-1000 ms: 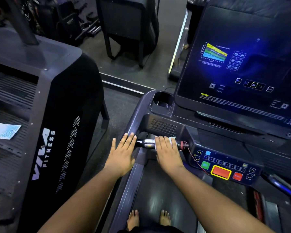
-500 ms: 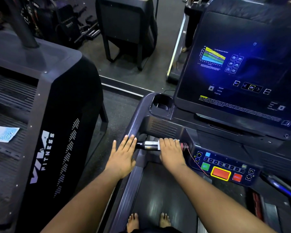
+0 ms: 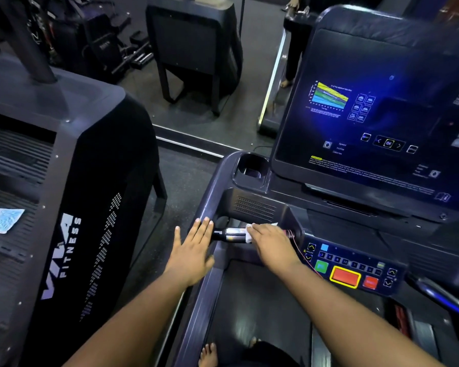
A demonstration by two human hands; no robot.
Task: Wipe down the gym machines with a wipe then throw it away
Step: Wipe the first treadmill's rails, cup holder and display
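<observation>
I stand on a dark treadmill (image 3: 215,181) with a lit console screen. My right hand (image 3: 272,241) lies flat over a white wipe (image 3: 249,234), pressing it onto the short silver handle bar (image 3: 229,234) below the console. Only the wipe's edges show beyond my fingers. My left hand (image 3: 192,250) rests with straight fingers on the treadmill's left side rail, just left of the bar, holding nothing.
A black VIVA FITNESS machine (image 3: 72,234) stands close on the left, with a light blue cloth or packet (image 3: 2,219) on its ribbed top. The button panel (image 3: 350,268) with a red stop button sits right of my right hand. A cup holder (image 3: 251,168) lies above the bar.
My right hand has slid the wipe to the right along the silver bar, uncovering more of it. My left hand has stayed on the rail. The view has tilted slightly.
</observation>
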